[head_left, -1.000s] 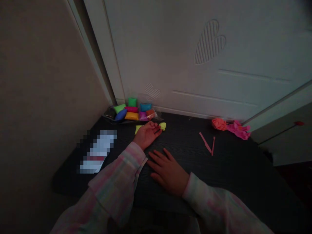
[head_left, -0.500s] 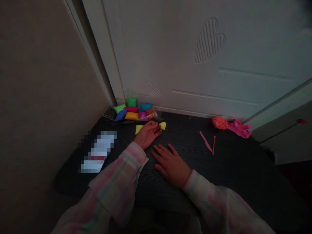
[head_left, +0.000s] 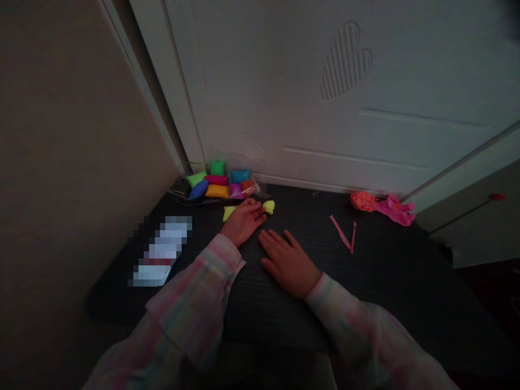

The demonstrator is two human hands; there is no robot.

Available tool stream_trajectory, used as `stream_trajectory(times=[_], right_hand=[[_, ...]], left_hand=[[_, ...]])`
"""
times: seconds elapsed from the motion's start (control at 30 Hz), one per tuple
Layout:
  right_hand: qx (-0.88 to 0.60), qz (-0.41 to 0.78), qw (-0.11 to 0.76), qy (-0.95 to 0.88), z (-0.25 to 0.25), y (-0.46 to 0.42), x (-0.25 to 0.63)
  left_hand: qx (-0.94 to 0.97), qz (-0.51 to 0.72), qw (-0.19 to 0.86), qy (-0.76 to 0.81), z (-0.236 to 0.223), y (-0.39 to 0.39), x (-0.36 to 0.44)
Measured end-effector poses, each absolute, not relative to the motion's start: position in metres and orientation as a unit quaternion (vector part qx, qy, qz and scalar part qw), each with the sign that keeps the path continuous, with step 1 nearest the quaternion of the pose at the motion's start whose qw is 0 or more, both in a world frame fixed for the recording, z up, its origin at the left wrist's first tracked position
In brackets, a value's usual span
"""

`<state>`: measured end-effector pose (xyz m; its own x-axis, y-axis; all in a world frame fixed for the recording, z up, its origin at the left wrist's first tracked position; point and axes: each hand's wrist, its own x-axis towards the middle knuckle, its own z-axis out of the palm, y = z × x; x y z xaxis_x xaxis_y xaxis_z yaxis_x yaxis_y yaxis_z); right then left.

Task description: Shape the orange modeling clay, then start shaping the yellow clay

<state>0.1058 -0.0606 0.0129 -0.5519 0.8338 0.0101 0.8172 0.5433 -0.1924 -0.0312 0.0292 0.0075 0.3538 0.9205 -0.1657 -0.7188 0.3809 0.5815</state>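
My left hand (head_left: 244, 223) rests on its side on the dark table, fingers loosely stretched and apart, holding nothing that I can see. By its fingertips is a small yellow lump (head_left: 268, 207), which looks like modelling clay; whether they touch it I cannot tell. Partly covered by the same hand, a yellow packet (head_left: 228, 213) lies on its far left side. My right hand (head_left: 289, 264) lies palm down on the tabletop, fingers stretched out and empty, closer to me than the yellow lump.
Several coloured packets (head_left: 217, 190) sit in clear plastic at the back left. A blurred-out phone-like object (head_left: 164, 252) lies left. Two pink modelling tools (head_left: 341, 233) form a V at right. Orange (head_left: 363, 201) and pink crumpled pieces (head_left: 396, 210) lie against the white panel (head_left: 284, 81).
My right hand has slid slightly forward and right across the table. My left hand keeps its place beside the yellow lump. The whole view has shifted a little.
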Motion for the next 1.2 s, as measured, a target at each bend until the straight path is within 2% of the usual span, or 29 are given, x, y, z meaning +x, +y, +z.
stream_trajectory(times=[0.07,0.17,0.3,0.37,0.5,0.6,0.67,0.77,0.83,0.93,1.03,1.1,1.2], right_hand=[[-0.553,0.048,0.044,-0.831,0.009,-0.046,0.122],[-0.576,0.031,0.04,-0.816,0.008,-0.042,0.127],[-0.435,0.083,0.054,-0.895,0.012,-0.067,0.098],[-0.412,0.087,0.059,-0.905,0.013,-0.071,0.094],[-0.54,0.021,0.044,-0.84,0.008,-0.046,0.122],[-0.569,-0.005,0.03,-0.822,0.007,-0.037,0.132],[-0.552,0.026,0.036,-0.832,0.008,-0.046,0.12],[-0.445,0.082,0.049,-0.89,0.012,-0.065,0.095],[-0.423,0.082,0.057,-0.901,0.012,-0.066,0.091],[-0.523,0.029,0.054,-0.85,0.009,-0.048,0.109],[-0.559,0.001,0.038,-0.828,0.006,-0.037,0.122],[-0.54,0.031,0.046,-0.84,0.008,-0.046,0.113],[-0.425,0.08,0.06,-0.9,0.012,-0.069,0.089]], left_hand=[[0.212,0.512,0.797,0.241,0.007,0.029,-0.031],[0.211,0.512,0.797,0.242,0.007,0.029,-0.031],[0.208,0.516,0.793,0.249,0.007,0.029,-0.032],[0.209,0.518,0.79,0.253,0.008,0.029,-0.032],[0.212,0.513,0.791,0.256,0.008,0.029,-0.031],[0.208,0.512,0.791,0.261,0.01,0.029,-0.03],[0.205,0.515,0.789,0.264,0.01,0.028,-0.03],[0.207,0.517,0.788,0.264,0.01,0.028,-0.03],[0.209,0.516,0.788,0.262,0.01,0.027,-0.031],[0.213,0.514,0.788,0.265,0.009,0.027,-0.031],[0.218,0.51,0.789,0.264,0.009,0.028,-0.03],[0.222,0.508,0.79,0.261,0.009,0.028,-0.03],[0.224,0.509,0.789,0.26,0.009,0.028,-0.031]])
